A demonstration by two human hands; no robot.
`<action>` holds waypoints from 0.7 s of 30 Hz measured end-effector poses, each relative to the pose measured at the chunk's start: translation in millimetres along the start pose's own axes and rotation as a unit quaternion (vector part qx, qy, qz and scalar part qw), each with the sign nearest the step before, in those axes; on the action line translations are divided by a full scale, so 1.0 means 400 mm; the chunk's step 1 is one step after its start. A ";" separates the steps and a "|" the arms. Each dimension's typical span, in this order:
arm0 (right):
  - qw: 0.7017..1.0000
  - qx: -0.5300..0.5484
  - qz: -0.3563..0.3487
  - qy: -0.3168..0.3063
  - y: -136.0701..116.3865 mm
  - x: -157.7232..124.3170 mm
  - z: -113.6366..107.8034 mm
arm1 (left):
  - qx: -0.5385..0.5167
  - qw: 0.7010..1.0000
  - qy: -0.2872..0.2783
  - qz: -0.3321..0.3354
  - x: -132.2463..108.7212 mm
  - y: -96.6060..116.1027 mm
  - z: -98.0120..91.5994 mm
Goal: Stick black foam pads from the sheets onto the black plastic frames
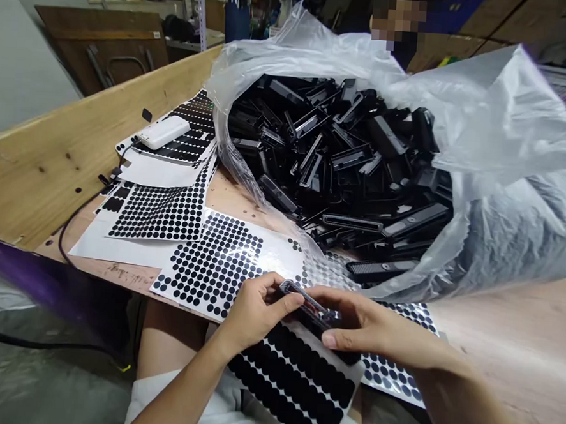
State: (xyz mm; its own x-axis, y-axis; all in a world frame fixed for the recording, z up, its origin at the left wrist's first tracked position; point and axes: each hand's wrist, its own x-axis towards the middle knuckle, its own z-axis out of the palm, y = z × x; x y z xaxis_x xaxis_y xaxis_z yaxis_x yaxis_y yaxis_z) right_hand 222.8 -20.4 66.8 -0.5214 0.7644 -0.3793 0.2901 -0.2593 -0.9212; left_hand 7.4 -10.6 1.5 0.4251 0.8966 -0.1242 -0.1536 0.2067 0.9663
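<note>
Between both hands is a long black plastic part [313, 308] with a raised, shiny rim, tilted down to the right. My left hand [255, 309] pinches its left end with thumb and forefinger. At the other end, the fingers of my right hand [369, 326] curl around the part, its thumb low on the near side. Directly below lies a sheet of black round stickers [296, 382], hanging over the table edge above my lap. The hands cover the sheet's upper portion. Beyond them, a large clear plastic bag [513, 207] gapes wide, full of similar black parts [358, 156].
Sheets of black dots [208, 258] spread over the table, partly under the bag. A white power bank [163, 132] with a dark cable [69, 224] rests on more sheets at the left. A wooden board [102, 111] edges the table there. Another person [400, 27] is at the back.
</note>
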 end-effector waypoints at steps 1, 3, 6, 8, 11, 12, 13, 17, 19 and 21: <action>1.000 -0.005 0.000 0.020 0.012 -0.010 -0.004 | -0.018 1.000 0.010 -0.006 -0.001 -0.002 -0.001; 0.998 -0.011 0.011 0.056 0.030 -0.028 -0.008 | -0.067 0.998 0.013 -0.012 -0.004 -0.003 -0.006; 0.996 -0.038 0.019 0.077 0.030 -0.046 -0.009 | -0.133 0.991 -0.033 -0.006 -0.005 -0.004 -0.022; 0.994 -0.088 0.001 0.060 0.009 -0.051 -0.007 | -0.158 0.986 -0.062 -0.008 -0.006 -0.004 -0.030; 0.986 -0.160 -0.037 0.039 -0.028 -0.037 -0.005 | -0.125 0.987 -0.099 -0.016 -0.008 0.002 -0.030; 0.984 -0.162 -0.052 0.048 -0.034 -0.026 -0.005 | -0.100 0.989 -0.108 -0.023 -0.008 0.005 -0.027; 0.985 -0.148 -0.066 0.065 -0.036 -0.011 -0.005 | -0.075 0.990 -0.114 -0.031 -0.009 0.008 -0.023; 0.982 0.007 -0.090 0.165 0.006 0.064 -0.009 | -0.106 0.992 -0.052 -0.039 -0.002 0.011 -0.013; 0.971 -0.018 -0.088 0.223 0.044 0.095 -0.015 | -0.177 0.983 -0.023 -0.027 0.004 0.007 -0.018; 0.950 -0.129 -0.082 0.273 0.081 0.113 -0.026 | -0.230 0.973 -0.009 -0.016 0.008 0.005 -0.026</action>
State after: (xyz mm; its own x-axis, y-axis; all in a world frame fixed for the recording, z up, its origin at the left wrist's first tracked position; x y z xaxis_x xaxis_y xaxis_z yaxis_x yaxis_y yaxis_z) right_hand 217.1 11.8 20.7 -0.1031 0.9925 -0.0654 0.4640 -0.0102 -0.8858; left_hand -0.6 -3.3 0.6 0.4514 0.8805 -0.1448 -0.5204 0.3916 0.7588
